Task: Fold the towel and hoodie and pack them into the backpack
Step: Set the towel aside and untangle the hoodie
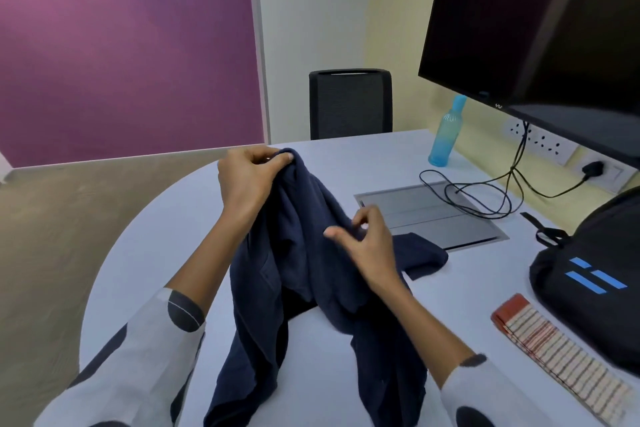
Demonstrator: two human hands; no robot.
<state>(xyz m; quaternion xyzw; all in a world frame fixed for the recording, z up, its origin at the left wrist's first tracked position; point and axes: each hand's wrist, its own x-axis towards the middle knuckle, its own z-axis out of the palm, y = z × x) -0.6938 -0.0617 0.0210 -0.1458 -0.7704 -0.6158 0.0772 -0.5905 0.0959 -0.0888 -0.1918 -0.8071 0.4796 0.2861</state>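
Note:
A dark navy hoodie hangs bunched over the white table, lifted at its top. My left hand grips the raised top edge of the hoodie with curled fingers. Lower and to the right, my right hand pinches a fold of the fabric with thumb and fingers; it looks slightly blurred. A folded striped towel, red at one end, lies flat at the right. Behind the towel stands a black backpack with blue stripes.
A large dark monitor hangs over the table's right side, its cables looping across a grey floor-box lid. A blue water bottle stands near the wall. A black chair sits at the far edge.

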